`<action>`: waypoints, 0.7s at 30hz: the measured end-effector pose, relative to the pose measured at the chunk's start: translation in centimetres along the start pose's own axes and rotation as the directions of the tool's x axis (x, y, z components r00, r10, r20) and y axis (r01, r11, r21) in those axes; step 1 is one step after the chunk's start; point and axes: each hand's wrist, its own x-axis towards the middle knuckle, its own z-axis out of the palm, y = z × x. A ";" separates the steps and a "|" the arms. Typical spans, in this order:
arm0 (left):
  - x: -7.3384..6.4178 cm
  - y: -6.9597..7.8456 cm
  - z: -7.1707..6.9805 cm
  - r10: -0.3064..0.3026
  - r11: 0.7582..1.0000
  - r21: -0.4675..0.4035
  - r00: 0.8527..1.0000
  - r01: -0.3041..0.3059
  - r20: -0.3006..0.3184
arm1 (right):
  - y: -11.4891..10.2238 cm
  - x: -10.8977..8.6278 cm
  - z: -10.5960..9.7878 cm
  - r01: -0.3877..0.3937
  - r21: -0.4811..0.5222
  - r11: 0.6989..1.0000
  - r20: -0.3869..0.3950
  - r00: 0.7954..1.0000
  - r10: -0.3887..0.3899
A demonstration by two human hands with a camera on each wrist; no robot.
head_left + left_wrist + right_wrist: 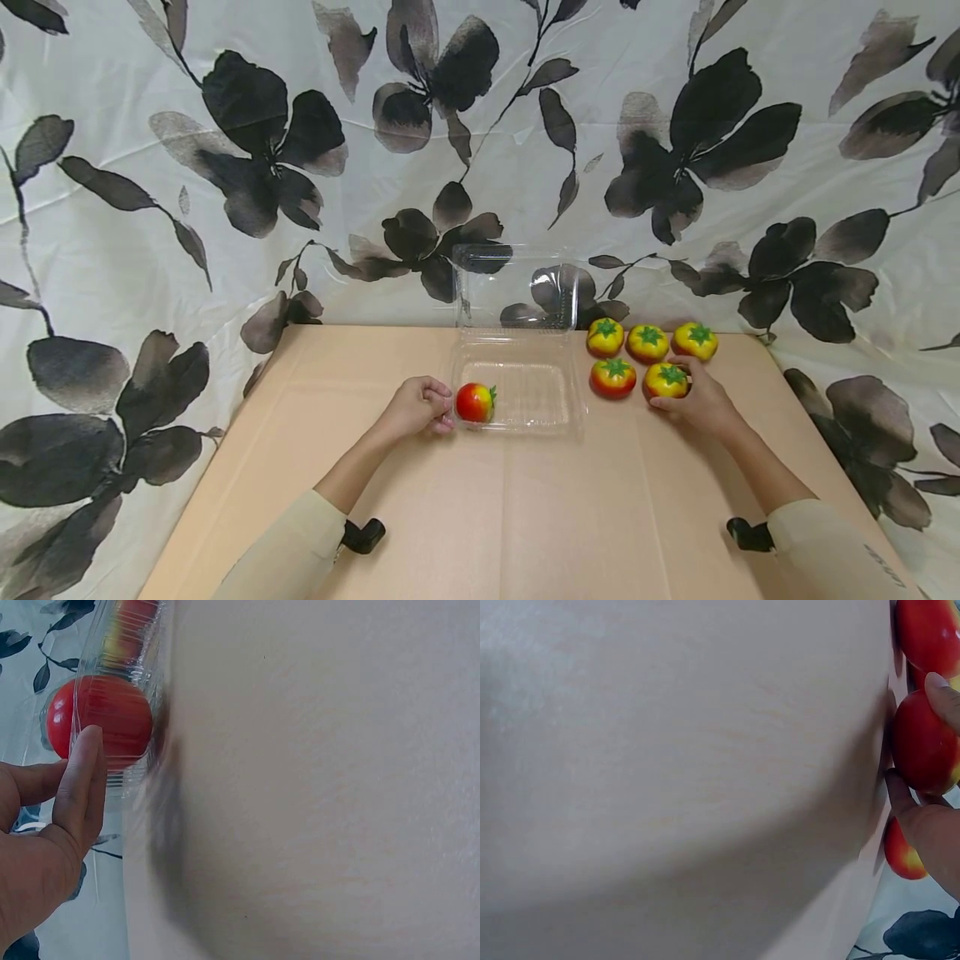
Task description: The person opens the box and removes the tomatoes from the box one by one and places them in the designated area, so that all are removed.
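Observation:
A clear plastic clamshell container (pixel 525 392) lies with its lid (pixel 517 287) raised at the back. One red-and-yellow tomato (pixel 475 403) rests on its side in the front left corner, green leaves facing right. My left hand (pixel 415 407) pinches the container's left edge, beside that tomato; the left wrist view has the fingertips (pixel 90 739) at the clear wall. My right hand (pixel 699 398) grips another tomato (pixel 666 381) at the front right of a group, thumb on its near side and fingers around its far right. In the right wrist view this tomato (pixel 924 742) shows its red side.
Left of the gripped tomato sits a redder tomato (pixel 612 378). Behind stand a yellow tomato (pixel 604 337), a middle tomato (pixel 648 343) and a right-hand tomato (pixel 694 340), leaves up. Beyond the tan table (pixel 525 517) hangs a floral cloth (pixel 525 167).

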 end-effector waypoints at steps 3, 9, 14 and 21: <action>0.0 0.0 0.0 0.000 1.000 -0.005 1.000 0.000 0.000 | 0.1 0.1 0.1 0.009 0.005 1.000 -0.005 1.000 -0.009; 0.0 0.1 0.0 0.004 1.000 -0.011 1.000 -0.004 0.007 | 0.2 0.0 0.4 0.028 0.007 1.000 -0.013 1.000 -0.028; 0.1 -0.1 0.0 0.005 1.000 -0.023 1.000 -0.005 0.016 | 0.0 -0.1 0.6 0.032 -0.006 0.999 -0.029 0.999 -0.032; 0.0 0.0 0.0 0.003 1.000 -0.027 1.000 -0.003 0.016 | 0.1 -0.1 0.8 0.011 -0.016 1.000 -0.037 0.999 -0.011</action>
